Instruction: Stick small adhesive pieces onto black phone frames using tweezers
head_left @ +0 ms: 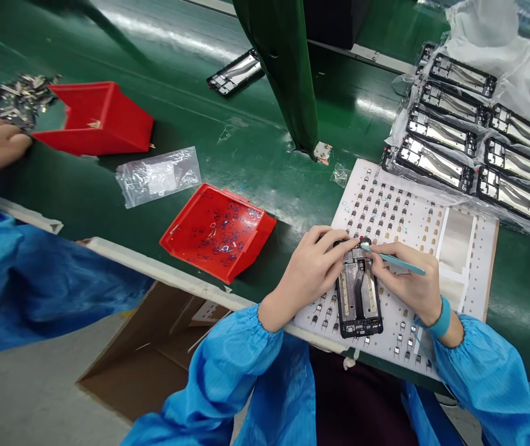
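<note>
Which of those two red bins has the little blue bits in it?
The red bin nearest the person's left hand: its floor is speckled with blue bits. The other red bin, farther left, shows none.

Both sleeves [228,378] are shiny blue smock cloth, gathered at elastic cuffs — a teal strap [440,317] circles the right wrist [453,333], with a thin cord [427,359] below — and dark maroon cloth [358,402] shows between.

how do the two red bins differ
The upper red bin sits farther left, beside a heap of shiny metal scraps, while the lower red bin sits closer to the camera. The lower red bin's floor is scattered with small bluish bits; the upper red bin shows almost nothing inside. Both are open red plastic bins on the green bench.
</note>
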`<state>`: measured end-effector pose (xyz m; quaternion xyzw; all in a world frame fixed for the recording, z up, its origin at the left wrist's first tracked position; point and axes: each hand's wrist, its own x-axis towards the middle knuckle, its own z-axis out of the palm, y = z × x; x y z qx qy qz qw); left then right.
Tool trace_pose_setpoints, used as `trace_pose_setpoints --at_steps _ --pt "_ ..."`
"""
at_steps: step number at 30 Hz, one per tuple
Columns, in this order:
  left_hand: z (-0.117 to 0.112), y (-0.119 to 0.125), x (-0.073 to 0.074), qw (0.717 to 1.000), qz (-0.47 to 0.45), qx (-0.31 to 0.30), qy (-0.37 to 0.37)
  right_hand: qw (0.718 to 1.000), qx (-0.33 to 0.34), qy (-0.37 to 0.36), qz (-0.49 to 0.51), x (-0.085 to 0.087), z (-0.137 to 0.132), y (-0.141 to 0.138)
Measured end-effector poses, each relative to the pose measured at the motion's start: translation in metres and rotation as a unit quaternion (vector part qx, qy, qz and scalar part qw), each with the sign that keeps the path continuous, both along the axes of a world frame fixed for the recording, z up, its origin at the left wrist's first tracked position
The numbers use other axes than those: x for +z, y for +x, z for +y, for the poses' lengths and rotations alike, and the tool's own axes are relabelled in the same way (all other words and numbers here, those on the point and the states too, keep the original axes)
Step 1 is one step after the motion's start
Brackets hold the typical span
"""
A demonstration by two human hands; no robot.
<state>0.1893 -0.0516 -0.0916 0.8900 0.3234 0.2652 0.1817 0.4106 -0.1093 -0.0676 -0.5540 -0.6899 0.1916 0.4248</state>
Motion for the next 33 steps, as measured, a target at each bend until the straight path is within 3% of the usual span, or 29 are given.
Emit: trace_pose_setpoints --at_steps 5,8,11,13,16,20,24,27,30,33 --pt "0.004 -0.003 0.011 0.997 -0.005 -0.004 -0.076 1.0 0.007 0.014 0.002 -0.001 0.002 -0.002" --pt "0.008 -0.005 0.02 0.995 0.042 -0.015 -0.09 0.999 0.004 0.032 0.017 0.01 -0.002 0.004" --pt "0.009 -0.004 0.03 0.985 0.151 -0.084 0.02 0.997 -0.055 0.029 0.056 0.024 -0.016 0.023" --pt "0.008 0.001 0.038 0.955 0.222 -0.162 0.115 0.991 -0.109 0.031 0.076 0.028 -0.03 0.042" --pt "0.006 0.014 0.052 0.908 0.285 -0.249 0.181 0.98 -0.179 0.039 0.08 0.021 -0.052 0.072" --pt "0.015 0.029 0.067 0.878 0.295 -0.305 0.222 0.962 -0.251 0.025 0.104 0.002 -0.075 0.105" --pt "0.051 0.044 0.091 0.847 0.335 -0.324 0.255 0.936 -0.322 0.024 0.139 -0.008 -0.092 0.129" --pt "0.093 0.072 0.118 0.866 0.358 -0.264 0.23 0.917 -0.366 0.037 0.156 -0.01 -0.103 0.141" --pt "0.14 0.126 0.135 0.914 0.311 -0.188 0.179 0.908 -0.396 0.049 0.129 -0.015 -0.111 0.148" --pt "0.192 0.202 0.134 0.947 0.257 -0.133 0.137 0.91 -0.403 0.062 0.076 -0.024 -0.114 0.15"
